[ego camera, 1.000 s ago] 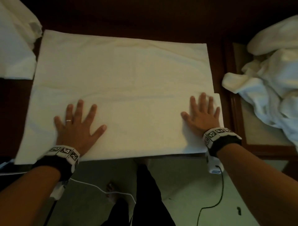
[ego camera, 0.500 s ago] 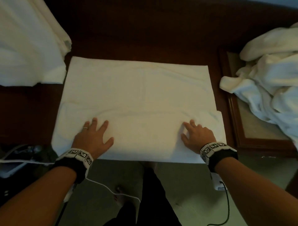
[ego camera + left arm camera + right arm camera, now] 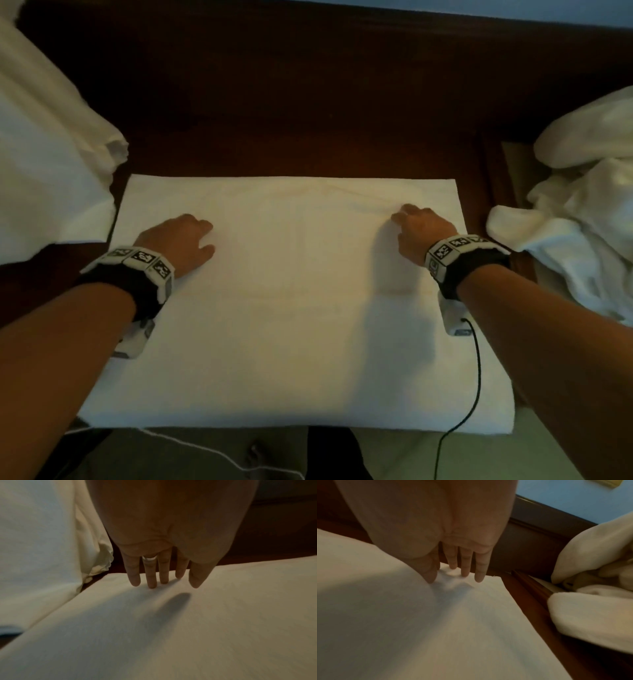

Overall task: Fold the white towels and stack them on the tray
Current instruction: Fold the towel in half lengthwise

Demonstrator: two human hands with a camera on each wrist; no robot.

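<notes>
A white towel [image 3: 294, 325] lies flat on the dark wooden table [image 3: 308, 120], its near edge hanging over the table's front. My left hand [image 3: 181, 240] is on the towel's far left part, fingers straight and pointing down, tips touching the cloth [image 3: 188, 628]. My right hand [image 3: 421, 229] is near the far right corner, fingertips [image 3: 465, 573] pressing the towel [image 3: 436, 628] where it puckers slightly. Neither hand grips anything. A wooden tray [image 3: 495, 192] stands at the right.
A heap of crumpled white towels [image 3: 582, 222] fills the tray and spills over its rim [image 3: 534, 586]. More white cloth [image 3: 44, 171] lies at the table's left, close to the towel's corner. A black cable [image 3: 476, 370] trails from my right wrist.
Both hands have moved from near the towel's front edge, spread flat, to its far part. Their fingers now point down with only the tips on the cloth.
</notes>
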